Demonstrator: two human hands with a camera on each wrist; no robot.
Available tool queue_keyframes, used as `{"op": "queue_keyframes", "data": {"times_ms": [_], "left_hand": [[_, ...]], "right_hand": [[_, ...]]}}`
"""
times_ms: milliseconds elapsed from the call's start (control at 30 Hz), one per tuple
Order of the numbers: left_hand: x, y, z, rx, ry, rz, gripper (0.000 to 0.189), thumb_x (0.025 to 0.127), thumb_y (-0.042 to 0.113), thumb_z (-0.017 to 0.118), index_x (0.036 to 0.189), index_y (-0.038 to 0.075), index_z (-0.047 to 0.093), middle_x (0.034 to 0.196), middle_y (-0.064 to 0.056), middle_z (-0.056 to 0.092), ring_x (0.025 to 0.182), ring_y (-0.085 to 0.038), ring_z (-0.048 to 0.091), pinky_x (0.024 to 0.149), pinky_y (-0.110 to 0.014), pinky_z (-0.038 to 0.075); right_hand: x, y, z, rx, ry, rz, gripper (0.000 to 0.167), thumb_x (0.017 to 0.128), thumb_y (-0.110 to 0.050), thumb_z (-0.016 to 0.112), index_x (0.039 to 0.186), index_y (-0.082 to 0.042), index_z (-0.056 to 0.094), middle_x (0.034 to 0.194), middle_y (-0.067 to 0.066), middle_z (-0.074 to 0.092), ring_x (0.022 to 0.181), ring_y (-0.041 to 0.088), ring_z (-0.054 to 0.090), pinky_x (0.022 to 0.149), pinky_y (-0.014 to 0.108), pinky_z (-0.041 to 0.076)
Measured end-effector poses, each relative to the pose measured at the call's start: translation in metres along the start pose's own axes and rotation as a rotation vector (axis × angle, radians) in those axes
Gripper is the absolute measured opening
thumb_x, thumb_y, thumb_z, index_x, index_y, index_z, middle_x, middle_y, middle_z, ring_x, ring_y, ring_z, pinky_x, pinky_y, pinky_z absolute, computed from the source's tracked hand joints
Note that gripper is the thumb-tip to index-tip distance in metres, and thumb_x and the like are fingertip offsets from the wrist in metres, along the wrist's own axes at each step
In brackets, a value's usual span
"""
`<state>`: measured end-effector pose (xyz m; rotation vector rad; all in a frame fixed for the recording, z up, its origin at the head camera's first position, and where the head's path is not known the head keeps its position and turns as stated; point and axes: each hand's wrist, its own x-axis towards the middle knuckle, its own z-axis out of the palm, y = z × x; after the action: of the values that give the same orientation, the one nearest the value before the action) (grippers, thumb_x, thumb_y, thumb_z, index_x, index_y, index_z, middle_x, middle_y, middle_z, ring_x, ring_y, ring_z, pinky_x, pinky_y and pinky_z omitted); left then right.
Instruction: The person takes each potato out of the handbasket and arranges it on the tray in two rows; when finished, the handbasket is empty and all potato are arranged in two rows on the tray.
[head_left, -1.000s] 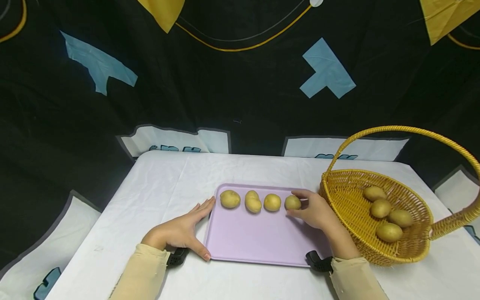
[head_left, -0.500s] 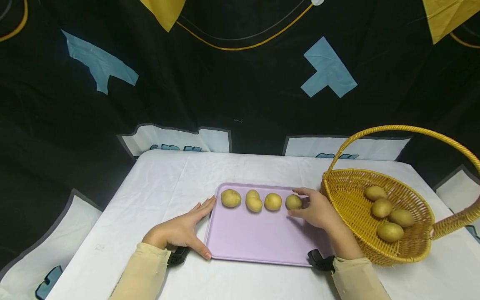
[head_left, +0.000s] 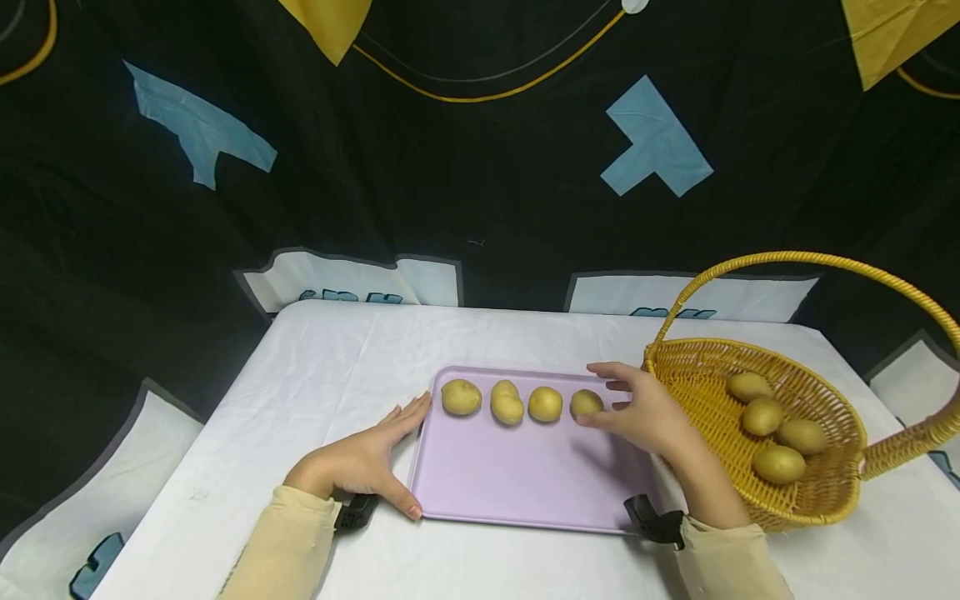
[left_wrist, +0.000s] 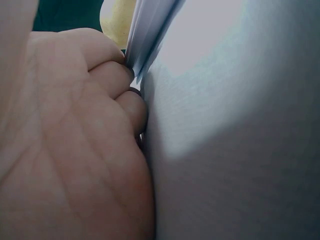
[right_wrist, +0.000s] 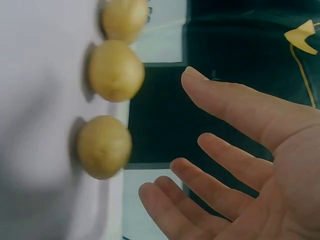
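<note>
r hand [head_left: 637,408] has let go of the rightmost potato [head_left: 587,403] on the tray [head_left: 510,475] — half a sec ago its fingers were round that one, now they're spread, lifted & gripping nothing. r wrist view shows a gap btwn fingertips & potato, tho in the head view the thumb overlaps it. hand's over the tray's far r part, slightly further r than before, arm crossing the tray's r side.

l hand [head_left: 367,457] same as prev: beside the tray's l edge, thumb out to the near l corner, fingers straight toward the far l corner, touching the rim. hands well apart, tray btwn them.

potatoes on tray haven't really moved: row of 4 along its far side. from l — an oval potato [head_left: 461,397], a lumpy potato [head_left: 507,402], a round potato [head_left: 545,404], then the released one. they sit close together.

basket [head_left: 705,400] just r of tray, tall hoop handle [head_left: 802,257] up; 4 more potatoes [head_left: 762,417] inside, same as before. can't tell if basket touches tray, hand & arm in the way. white cloth [head_left: 360,350] under tray, black backdrop [head_left: 480,183] w/ blue patches [head_left: 656,137] behind it.
</note>
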<state>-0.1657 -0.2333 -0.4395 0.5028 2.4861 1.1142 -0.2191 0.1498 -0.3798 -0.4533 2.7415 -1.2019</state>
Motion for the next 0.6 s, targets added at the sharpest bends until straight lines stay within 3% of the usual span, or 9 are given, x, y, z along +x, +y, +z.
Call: {"op": "queue_keyframes", "data": {"times_ms": [333, 600], "left_hand": [[-0.003, 0.001, -0.001, -0.012, 0.003, 0.000, 0.145, 0.051, 0.039, 0.100, 0.163, 0.013, 0.011, 0.168, -0.011, 0.003, 0.150, -0.042, -0.005, 0.117, -0.063, 0.002], [-0.001, -0.001, -0.001, -0.001, -0.001, 0.002, 0.146, 0.051, 0.041, 0.100, 0.163, 0.014, 0.010, 0.168, -0.009, 0.002, 0.151, -0.040, -0.005, 0.118, -0.061, 0.002]], "right_hand": [[-0.009, -0.004, -0.018, 0.017, 0.030, -0.058, 0.070, 0.079, -0.023, 0.088, 0.138, -0.002, 0.058, 0.136, 0.019, 0.060, 0.121, 0.041, 0.057, 0.094, 0.051, 0.053], [-0.016, -0.005, -0.035, 0.050, 0.021, -0.033, 0.077, 0.078, -0.034, 0.088, 0.142, -0.007, 0.056, 0.138, 0.015, 0.059, 0.122, 0.037, 0.056, 0.097, 0.054, 0.050]]}}
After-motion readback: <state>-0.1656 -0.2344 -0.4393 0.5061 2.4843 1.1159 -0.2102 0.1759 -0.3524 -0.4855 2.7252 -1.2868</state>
